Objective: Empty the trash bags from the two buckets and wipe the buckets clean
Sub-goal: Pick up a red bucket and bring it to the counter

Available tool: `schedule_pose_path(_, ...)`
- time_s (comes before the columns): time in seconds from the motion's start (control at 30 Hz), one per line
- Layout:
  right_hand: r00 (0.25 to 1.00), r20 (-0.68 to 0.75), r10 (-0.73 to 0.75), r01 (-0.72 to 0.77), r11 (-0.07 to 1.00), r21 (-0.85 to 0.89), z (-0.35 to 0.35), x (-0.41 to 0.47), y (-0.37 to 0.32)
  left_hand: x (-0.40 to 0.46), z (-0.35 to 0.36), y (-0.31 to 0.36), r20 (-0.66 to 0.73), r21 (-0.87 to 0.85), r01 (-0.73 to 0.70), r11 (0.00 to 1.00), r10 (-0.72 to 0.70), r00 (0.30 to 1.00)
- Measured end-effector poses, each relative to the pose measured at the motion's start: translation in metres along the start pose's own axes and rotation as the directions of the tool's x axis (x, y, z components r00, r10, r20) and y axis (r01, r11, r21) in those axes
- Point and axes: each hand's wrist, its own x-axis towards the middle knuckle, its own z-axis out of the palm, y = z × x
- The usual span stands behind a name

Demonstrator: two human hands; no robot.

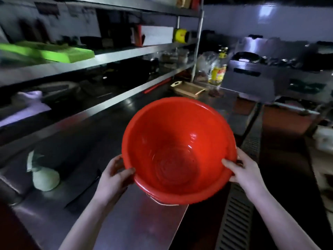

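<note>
Presently both hands grip red bucket by rim, tilted, mouth to camera, above steel counter: left hand near-left, right hand near-right.

The room is a dim kitchen. A steel shelf rack stands over the steel table. A floor drain grate runs beside. The wall is pale.

Comm. kitchen: steel shelving, stove.
</note>
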Motion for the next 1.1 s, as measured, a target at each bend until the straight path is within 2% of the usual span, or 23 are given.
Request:
schedule_pose_path(0.13,0.992,0.128,-0.001,-0.004,0.999,0.038,0.035,0.077,-0.005,0.039,0.004,0.008,-0.168,0.018,-0.055,0.998,0.057,0.984)
schedule_pose_path(0.23,0.985,0.173,0.003,-0.013,0.999,0.053,0.059,0.126,-0.010,0.070,0.007,0.009,-0.231,0.002,-0.075,0.997,0.074,0.970)
schedule_pose_path(0.37,0.980,0.195,-0.040,0.054,0.996,-0.067,0.084,0.184,-0.007,0.089,0.017,0.010,-0.338,0.065,-0.097,0.993,0.114,0.934)
schedule_pose_path(0.57,0.937,0.348,-0.019,0.060,0.992,-0.107,0.114,0.229,0.005,0.092,0.023,0.009,-0.503,0.074,-0.090,0.993,0.115,0.857)
schedule_pose_path(0.73,0.880,0.460,-0.116,0.194,0.973,-0.126,0.146,0.264,-0.002,0.076,0.039,0.007,-0.641,0.084,-0.093,0.992,0.125,0.757)
schedule_pose_path(0.87,0.814,0.562,-0.149,0.268,0.954,-0.135,0.171,0.283,-0.013,0.053,0.066,0.004,-0.762,0.084,-0.060,0.995,0.103,0.639)
schedule_pose_path(0.93,0.784,0.585,-0.206,0.377,0.907,-0.186,0.177,0.286,-0.019,0.046,0.081,0.006,-0.797,0.072,-0.033,0.997,0.077,0.599)
schedule_pose_path(1.03,0.727,0.559,-0.399,0.619,0.732,-0.283,0.177,0.274,-0.035,0.038,0.092,0.011,-0.817,0.076,-0.013,0.997,0.070,0.572)
schedule_pose_path(1.1,0.602,0.548,-0.580,0.762,0.623,-0.177,0.175,0.251,-0.044,0.029,0.092,0.009,-0.850,0.093,-0.002,0.996,0.080,0.521)
